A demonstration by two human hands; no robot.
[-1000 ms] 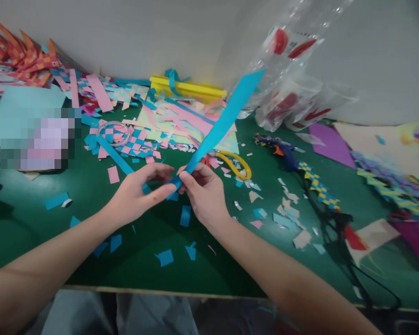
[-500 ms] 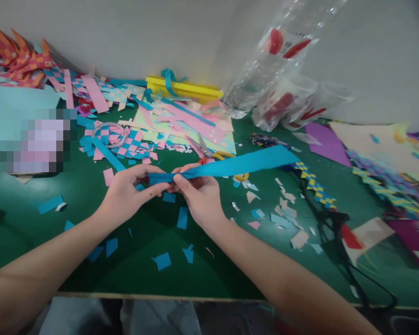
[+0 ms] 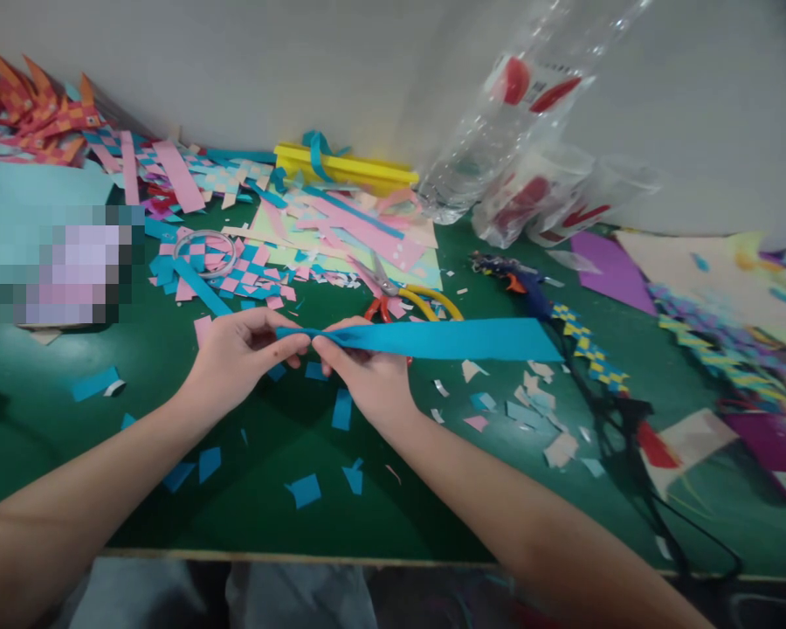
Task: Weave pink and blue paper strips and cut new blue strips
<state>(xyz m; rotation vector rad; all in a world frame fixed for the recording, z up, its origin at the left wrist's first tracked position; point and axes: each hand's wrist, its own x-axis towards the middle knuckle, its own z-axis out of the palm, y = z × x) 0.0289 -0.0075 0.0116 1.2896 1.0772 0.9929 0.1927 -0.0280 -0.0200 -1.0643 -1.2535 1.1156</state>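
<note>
A long blue paper strip (image 3: 451, 339) is held level above the green table (image 3: 268, 524), its free end pointing right. My left hand (image 3: 236, 358) pinches the strip's narrow left end. Right beside it, my right hand (image 3: 367, 376) pinches the same strip, thumb on top. Behind my right hand lie scissors (image 3: 425, 301) with yellow and red handles.
Pink and blue paper strips, woven checker pieces and a roll of clear tape (image 3: 204, 253) crowd the back left. A yellow box (image 3: 341, 168) and clear plastic bottles (image 3: 517, 131) stand at the wall. A glue gun (image 3: 530, 288) with a black cable lies right. Small paper scraps litter the table.
The strip's free end swung down from pointing up and right to lying level toward the right. Both hands stayed pinched on its left end and dropped slightly.
</note>
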